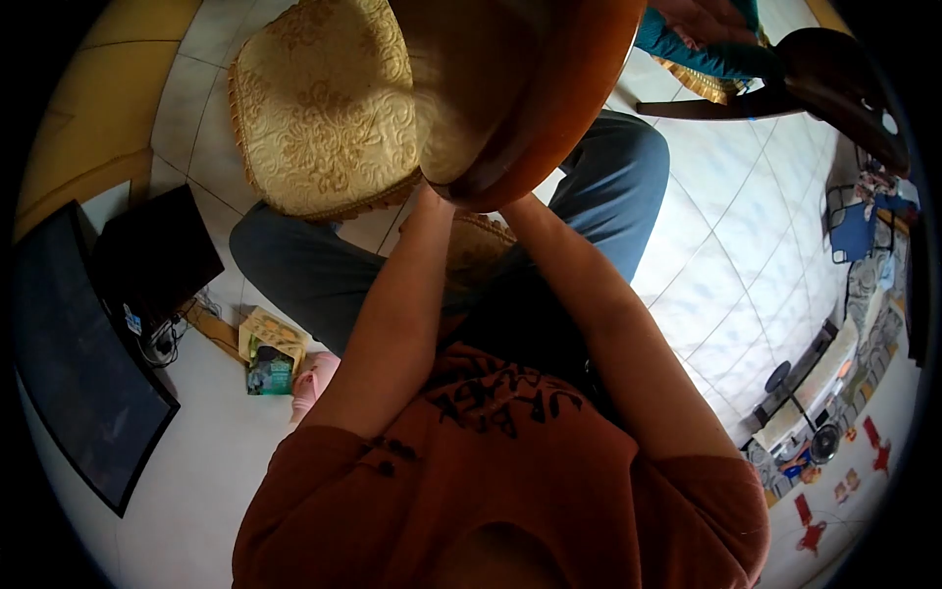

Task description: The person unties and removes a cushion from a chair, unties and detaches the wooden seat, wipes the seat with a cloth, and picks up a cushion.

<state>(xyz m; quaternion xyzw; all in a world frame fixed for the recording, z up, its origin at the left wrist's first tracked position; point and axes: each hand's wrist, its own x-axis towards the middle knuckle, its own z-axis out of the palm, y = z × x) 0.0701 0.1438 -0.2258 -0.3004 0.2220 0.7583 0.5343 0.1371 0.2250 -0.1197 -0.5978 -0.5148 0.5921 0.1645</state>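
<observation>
Two bare forearms [397, 309] of mine converge beneath the glossy, red-brown, curved wooden desk [564, 118] directly ahead, apparently angled inward to reach under; it hides my fingers, whose grip I cannot tell.

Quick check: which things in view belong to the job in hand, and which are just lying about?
Job in hand:
Glossy brown wooden piece, hiding both hands
Possibly the gold patterned cushion beside it

Apparently just lying about:
Large dark screen
Dark wooden chair
Teal cloth
Pink item
</observation>
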